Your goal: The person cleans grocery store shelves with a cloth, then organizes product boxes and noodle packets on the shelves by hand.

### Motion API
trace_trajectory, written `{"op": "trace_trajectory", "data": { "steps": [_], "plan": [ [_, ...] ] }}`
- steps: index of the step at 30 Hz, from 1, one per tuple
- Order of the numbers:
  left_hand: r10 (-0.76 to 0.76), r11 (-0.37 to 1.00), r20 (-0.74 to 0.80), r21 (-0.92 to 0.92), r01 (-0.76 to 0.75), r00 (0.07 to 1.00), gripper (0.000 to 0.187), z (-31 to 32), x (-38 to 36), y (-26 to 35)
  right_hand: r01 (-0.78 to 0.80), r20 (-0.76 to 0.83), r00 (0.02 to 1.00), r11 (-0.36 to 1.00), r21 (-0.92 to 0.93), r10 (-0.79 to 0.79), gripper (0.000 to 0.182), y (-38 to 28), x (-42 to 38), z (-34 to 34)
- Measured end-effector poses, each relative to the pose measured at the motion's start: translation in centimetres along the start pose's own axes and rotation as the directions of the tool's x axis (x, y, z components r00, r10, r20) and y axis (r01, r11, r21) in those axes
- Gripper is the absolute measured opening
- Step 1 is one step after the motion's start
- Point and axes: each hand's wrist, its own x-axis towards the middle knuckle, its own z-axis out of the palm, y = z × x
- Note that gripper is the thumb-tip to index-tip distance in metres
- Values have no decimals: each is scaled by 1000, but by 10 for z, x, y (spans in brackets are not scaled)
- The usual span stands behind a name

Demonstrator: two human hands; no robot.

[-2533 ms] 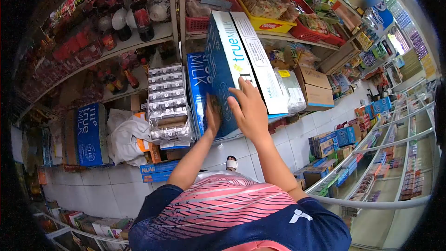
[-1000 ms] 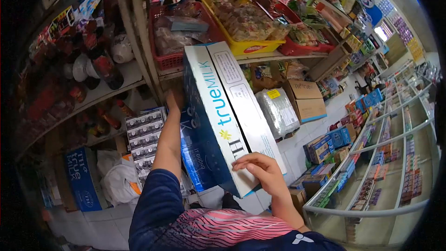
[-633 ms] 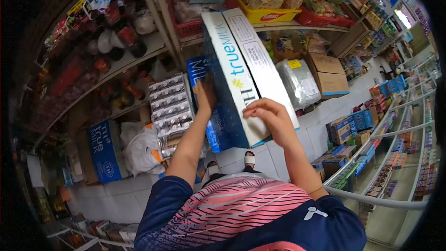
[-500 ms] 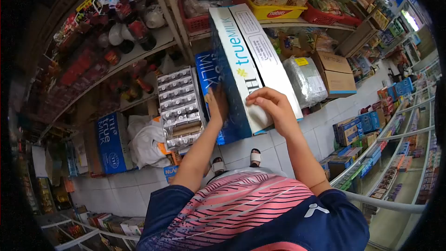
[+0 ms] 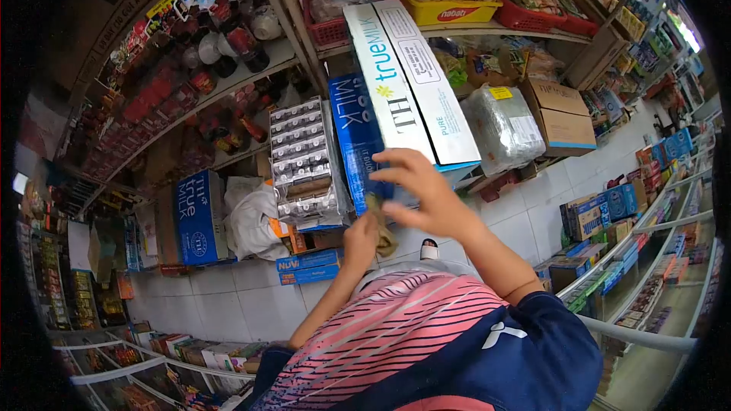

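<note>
My left hand point(image 5: 361, 242) is closed around an olive-brown cloth point(image 5: 386, 239), low in front of my body. Just to its right, my right hand point(image 5: 417, 196) hovers with fingers spread, holding nothing, below the near end of a white TH true MILK carton point(image 5: 415, 91). That carton lies on top of other goods, beside a blue MILK carton point(image 5: 352, 125). Left of the blue one is a plastic-wrapped pack of small bottles or cartons point(image 5: 303, 156).
Shelves point(image 5: 251, 80) with jars stand at the left. A yellow basket point(image 5: 449, 12) and red baskets line the upper shelf. A wrapped bundle point(image 5: 504, 128) and brown box point(image 5: 562, 118) sit at right. Glass display cases point(image 5: 647, 259) flank the tiled floor.
Both hands have come off the white carton and moved nearer my body. The cloth now shows in my left hand. My right hand's fingers have spread. The view has shifted slightly.
</note>
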Motion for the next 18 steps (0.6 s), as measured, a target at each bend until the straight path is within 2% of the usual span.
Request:
{"op": "trace_trajectory", "data": {
  "steps": [1,2,3,4,5,6,8,9,10,11,12,13,14,16,17,18],
  "plan": [
    [-126,935,-126,-346,75,984,36,-20,-3,25,82,7,997,989,-122,-82,34,-6,-6,5],
    [-288,749,-196,-656,93,937,40,-36,-7,48,160,26,987,958,-239,-158,38,-10,-11,10],
    [-293,749,-190,-655,101,937,40,-48,-10,67,154,25,988,960,-234,-153,38,-11,-16,14],
    [-200,376,-100,-926,-17,975,47,-57,-11,86,210,10,977,945,-252,-214,40,-8,-22,19],
    [-72,-95,-68,-993,-75,995,53,-63,-12,99,268,-2,960,924,-273,-279,41,-3,-27,23],
    [-75,-96,-71,-992,-78,995,53,-66,-14,105,270,2,960,924,-270,-280,41,7,-34,24],
    [147,-205,25,-977,55,989,63,-73,-18,113,461,-84,857,830,-315,-508,38,27,-49,21],
    [109,-78,-3,-997,6,994,59,-71,-20,118,490,-132,818,799,-348,-560,33,29,-54,17],
    [109,-75,-2,-997,6,994,59,-73,-20,121,491,-135,817,799,-347,-560,33,32,-58,12],
    [112,260,-149,-950,-173,983,57,-79,-20,120,473,-185,798,786,-397,-573,33,37,-62,7],
    [165,558,-282,-764,-325,945,55,-85,-20,119,451,-232,775,772,-447,-588,32,41,-65,4],
    [205,700,-425,-566,-436,882,46,-93,-13,120,403,-237,771,742,-536,-590,30,50,-64,4],
    [159,732,-496,-521,-439,854,40,-97,-8,124,401,-237,773,742,-537,-589,30,61,-63,6],
    [97,673,-501,-604,-427,860,36,-101,6,134,460,-17,806,645,-610,-591,27,92,-68,18],
    [106,672,-501,-601,-433,859,36,-100,10,139,534,92,778,575,-620,-622,26,120,-80,27],
    [174,695,-510,-542,-472,842,34,-100,15,145,532,89,774,567,-628,-627,26,140,-94,29]
  ]
}}
